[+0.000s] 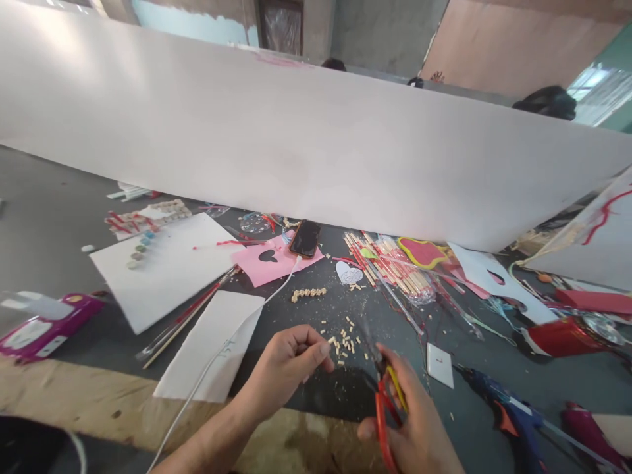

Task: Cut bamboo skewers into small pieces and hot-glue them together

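Observation:
My left hand (291, 362) is closed, thumb and forefinger pinched together beside a scatter of short, pale cut stick pieces (349, 342). What the pinch holds, if anything, is too small to make out. In my right hand (419, 415) is a pair of scissors (382, 415) with red and yellow handles, its tips blurred and pointing away over the dark table. Farther off, a short row of stick pieces (309, 293) stands joined together. A paper heart with a drawn pattern (348, 272) lies beyond the loose pieces.
A phone (305, 238) with a white cable (247, 326) lies on pink paper (261, 263). White sheets (168, 270) are at left, bundled red-and-pale sticks (395, 266) at back right. A glue gun (508, 401) and red can (567, 336) stay right. A tall white board (296, 131) closes the back.

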`<state>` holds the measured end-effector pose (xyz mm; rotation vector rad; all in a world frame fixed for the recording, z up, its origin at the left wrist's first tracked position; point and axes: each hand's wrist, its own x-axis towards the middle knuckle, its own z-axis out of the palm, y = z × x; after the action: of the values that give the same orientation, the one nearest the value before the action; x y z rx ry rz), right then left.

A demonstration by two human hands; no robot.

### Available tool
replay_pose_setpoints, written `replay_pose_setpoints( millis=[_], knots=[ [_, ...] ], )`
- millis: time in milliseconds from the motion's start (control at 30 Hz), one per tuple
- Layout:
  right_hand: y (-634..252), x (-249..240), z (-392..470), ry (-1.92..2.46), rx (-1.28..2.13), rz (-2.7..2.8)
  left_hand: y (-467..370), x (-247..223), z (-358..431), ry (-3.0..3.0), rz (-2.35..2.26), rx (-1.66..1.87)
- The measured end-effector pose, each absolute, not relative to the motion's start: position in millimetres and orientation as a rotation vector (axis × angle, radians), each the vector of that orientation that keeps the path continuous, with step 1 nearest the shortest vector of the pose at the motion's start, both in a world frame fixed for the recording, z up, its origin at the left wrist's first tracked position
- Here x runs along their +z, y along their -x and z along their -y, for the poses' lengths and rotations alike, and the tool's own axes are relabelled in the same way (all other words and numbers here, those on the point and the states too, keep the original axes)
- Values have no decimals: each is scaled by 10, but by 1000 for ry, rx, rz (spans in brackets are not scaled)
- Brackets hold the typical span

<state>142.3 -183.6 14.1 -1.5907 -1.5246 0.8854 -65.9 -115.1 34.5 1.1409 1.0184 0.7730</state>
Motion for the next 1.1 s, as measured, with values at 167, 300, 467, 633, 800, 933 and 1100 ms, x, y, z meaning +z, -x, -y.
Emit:
replay_pose_setpoints(
  millis=[167, 300, 467, 633, 800, 933, 1100],
  knots=[
    [-1371, 140, 1902, 1581, 957, 1735, 619, 338, 1123, -1140, -1015, 817],
    [-1366, 164, 1921, 1593, 946, 1802, 593, 342, 1110, -1189, -1009, 807],
    [-1397, 169, 1923, 1603, 932, 1895, 564, 329, 1118, -1265, -1008, 753],
    [-1396, 162, 1937, 1588, 945, 1893, 546, 307, 1138, -1319, -1011, 718],
    [-1396, 121, 1949, 1550, 912, 1929, 561, 299, 1137, -1369, -1024, 704],
    [-1419, 116, 1962, 1552, 846, 1991, 568, 323, 1142, -1412, -1033, 697],
    [-1392, 121, 1990, 1617, 577, 2094, 553, 373, 1164, -1427, -1032, 698]
  ],
)
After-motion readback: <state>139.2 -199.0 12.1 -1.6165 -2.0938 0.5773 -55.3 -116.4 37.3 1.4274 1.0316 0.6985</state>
